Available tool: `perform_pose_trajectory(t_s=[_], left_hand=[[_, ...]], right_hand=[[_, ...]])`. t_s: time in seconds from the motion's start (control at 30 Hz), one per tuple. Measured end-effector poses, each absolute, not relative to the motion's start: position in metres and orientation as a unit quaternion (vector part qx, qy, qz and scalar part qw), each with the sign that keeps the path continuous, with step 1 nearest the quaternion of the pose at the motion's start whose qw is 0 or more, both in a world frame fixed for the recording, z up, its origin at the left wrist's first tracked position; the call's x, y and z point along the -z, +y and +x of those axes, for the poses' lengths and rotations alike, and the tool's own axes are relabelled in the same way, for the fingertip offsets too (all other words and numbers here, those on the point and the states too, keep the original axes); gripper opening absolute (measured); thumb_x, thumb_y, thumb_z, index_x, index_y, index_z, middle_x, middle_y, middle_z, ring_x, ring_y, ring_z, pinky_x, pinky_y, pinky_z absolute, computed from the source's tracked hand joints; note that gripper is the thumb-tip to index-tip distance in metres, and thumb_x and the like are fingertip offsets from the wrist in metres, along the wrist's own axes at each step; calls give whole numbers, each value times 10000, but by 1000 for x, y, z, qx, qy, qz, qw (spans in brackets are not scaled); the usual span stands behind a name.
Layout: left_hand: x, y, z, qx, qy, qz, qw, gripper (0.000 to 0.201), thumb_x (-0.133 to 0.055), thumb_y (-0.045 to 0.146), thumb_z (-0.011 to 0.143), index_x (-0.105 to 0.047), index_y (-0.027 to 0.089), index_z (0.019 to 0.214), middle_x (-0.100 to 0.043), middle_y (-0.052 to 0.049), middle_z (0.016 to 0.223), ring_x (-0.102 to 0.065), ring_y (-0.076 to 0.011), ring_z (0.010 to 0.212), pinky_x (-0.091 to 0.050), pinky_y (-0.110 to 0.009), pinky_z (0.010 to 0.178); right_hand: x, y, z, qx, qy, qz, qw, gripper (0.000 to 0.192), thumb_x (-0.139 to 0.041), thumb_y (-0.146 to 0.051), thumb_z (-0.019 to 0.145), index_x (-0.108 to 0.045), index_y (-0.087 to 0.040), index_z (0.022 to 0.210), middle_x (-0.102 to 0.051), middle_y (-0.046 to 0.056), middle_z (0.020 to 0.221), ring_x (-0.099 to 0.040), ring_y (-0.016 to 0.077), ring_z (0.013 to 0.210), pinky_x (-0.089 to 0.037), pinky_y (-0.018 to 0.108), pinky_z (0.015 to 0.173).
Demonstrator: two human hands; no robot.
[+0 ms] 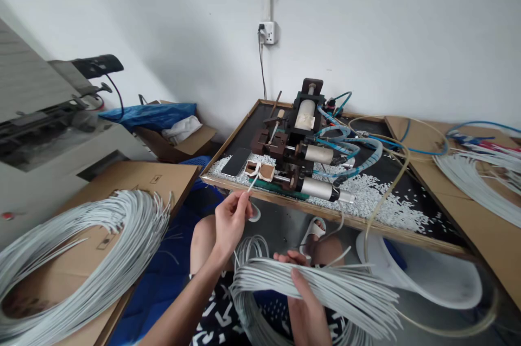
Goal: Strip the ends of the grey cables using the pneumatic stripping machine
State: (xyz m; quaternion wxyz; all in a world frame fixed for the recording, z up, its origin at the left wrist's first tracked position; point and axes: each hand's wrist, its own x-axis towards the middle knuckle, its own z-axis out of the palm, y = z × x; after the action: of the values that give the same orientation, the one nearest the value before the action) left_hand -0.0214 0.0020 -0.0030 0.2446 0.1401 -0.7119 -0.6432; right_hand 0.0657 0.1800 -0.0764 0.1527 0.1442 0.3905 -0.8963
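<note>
My left hand (233, 221) pinches one white wire (254, 180), whose tip reaches the small tan jaw pads (260, 171) at the front of a pneumatic clamp machine (309, 145). Over my lap, my right hand (303, 286) is wrapped round a thick bundle of white wires (325, 281). The cut ends of the bundle fan out to the right, and its coiled part hangs below. Some fingers of the right hand are hidden behind the wires.
Small white cut bits (378, 205) litter the wood-edged table (260, 194); a dark phone (236, 161) lies there. Coiled white wires (134, 226) rest on cardboard at left, more wires (480, 183) at right. Blue and clear air hoses (391, 188) loop across. A white tub (439, 275) stands below.
</note>
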Motion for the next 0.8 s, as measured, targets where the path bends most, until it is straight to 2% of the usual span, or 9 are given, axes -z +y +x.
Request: perform_pose_trajectory(t_s=[0.13,0.27,0.33,0.43,0.53,0.6,0.7,0.8], left_hand=[[-9,10,-2,599,-744,103,276,282,-586,415,980,-697,188,854,-585,30,544,-553,-134,506,-480,-231,552],[4,7,-2,526,-833,-49,167,234,-597,338,976,-753,196,874,-704,-10,647,-640,-155,576,-502,-238,587],[18,4,-10,469,-870,-91,120,215,-594,307,978,-774,207,918,-775,-37,786,-708,-181,687,-535,-258,670],[40,-3,-23,375,-916,-119,78,201,-589,267,979,-782,214,1002,-806,-76,978,-749,-240,885,-561,-331,825],[52,-6,-28,314,-932,-156,87,242,-608,256,974,-745,201,1165,-764,-118,1205,-689,-311,1153,-505,-474,1030],[51,-5,-28,304,-931,-169,112,266,-596,256,986,-722,193,1212,-731,-125,1282,-641,-325,1241,-441,-539,1105],[39,-2,-25,326,-921,-161,141,242,-571,250,1002,-731,197,1176,-744,-115,1236,-658,-308,1199,-453,-535,1090],[23,3,-17,390,-899,-154,127,220,-573,265,1009,-749,211,1131,-761,-101,1178,-691,-273,1119,-523,-458,1006]], right_hand=[[68,177,63,893,375,184,166,370,-875,-457,737,-732,-298,1039,-787,31,1096,-687,278,1140,-451,475,1114],[54,174,59,896,380,178,148,302,-845,-432,763,-733,-298,1008,-772,20,1059,-661,250,1118,-430,440,1116],[50,173,59,897,383,167,145,281,-824,-428,781,-733,-296,1012,-765,26,1060,-647,258,1132,-418,445,1121],[50,175,59,898,383,164,144,258,-794,-427,808,-730,-304,1025,-761,22,1075,-638,265,1148,-405,457,1128],[50,176,60,895,389,163,144,250,-790,-423,800,-730,-303,1011,-762,21,1058,-633,268,1154,-388,463,1146],[50,176,59,891,398,168,142,269,-797,-430,786,-733,-295,1010,-761,30,1059,-627,278,1168,-367,478,1166],[47,176,57,889,401,172,137,285,-806,-427,774,-736,-285,1011,-758,35,1062,-625,279,1165,-346,488,1183],[46,175,55,893,392,169,142,263,-804,-413,781,-734,-288,1001,-754,30,1038,-632,266,1137,-376,474,1161]])
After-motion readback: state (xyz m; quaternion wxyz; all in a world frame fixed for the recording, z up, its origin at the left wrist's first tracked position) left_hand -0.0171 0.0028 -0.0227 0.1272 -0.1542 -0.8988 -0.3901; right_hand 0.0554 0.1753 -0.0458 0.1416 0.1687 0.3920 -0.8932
